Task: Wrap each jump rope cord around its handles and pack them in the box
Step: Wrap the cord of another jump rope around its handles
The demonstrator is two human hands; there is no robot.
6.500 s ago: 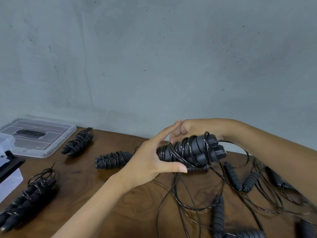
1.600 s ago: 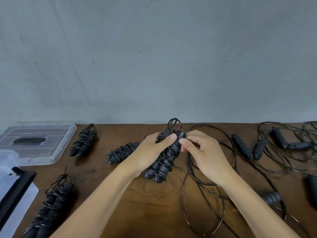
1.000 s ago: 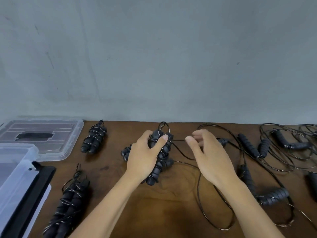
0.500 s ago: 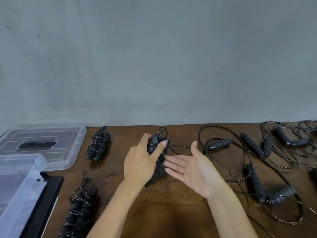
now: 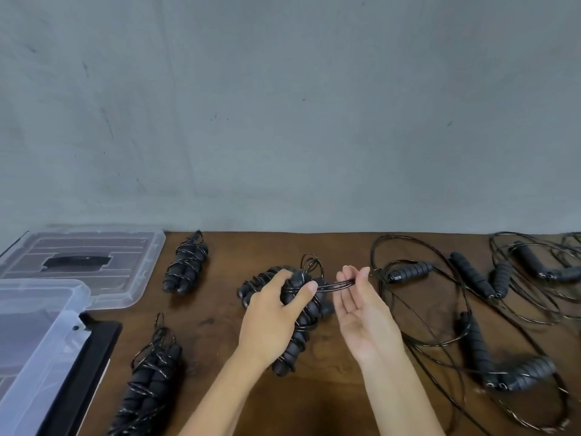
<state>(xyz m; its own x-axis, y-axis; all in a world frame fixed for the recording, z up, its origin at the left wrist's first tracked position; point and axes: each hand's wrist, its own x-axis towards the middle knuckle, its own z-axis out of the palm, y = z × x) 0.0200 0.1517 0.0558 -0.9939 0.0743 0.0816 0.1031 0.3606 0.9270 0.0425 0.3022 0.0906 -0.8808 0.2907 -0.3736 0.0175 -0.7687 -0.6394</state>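
My left hand (image 5: 270, 316) grips a black jump rope bundle (image 5: 309, 309) at the table's centre, its cord wound round both handles. A short loop of cord (image 5: 338, 284) sticks out to the right of the bundle. My right hand (image 5: 364, 316), palm up, pinches the end of that loop in its fingertips. Another wrapped bundle (image 5: 251, 286) lies just behind my left hand, partly hidden. Two more wrapped bundles lie at the back left (image 5: 185, 265) and the front left (image 5: 151, 379). The clear plastic box (image 5: 37, 335) stands at the left edge.
The box lid (image 5: 81, 259) lies flat at the back left. A black flat object (image 5: 97, 347) sits under the box. Several unwrapped ropes with black handles (image 5: 408, 272) (image 5: 522, 372) sprawl in loops over the right half of the wooden table (image 5: 220, 325).
My right hand, open and flat half a second ago, has risen and taken the cord loop by its fingertips. My left hand keeps its grip on the bundle.
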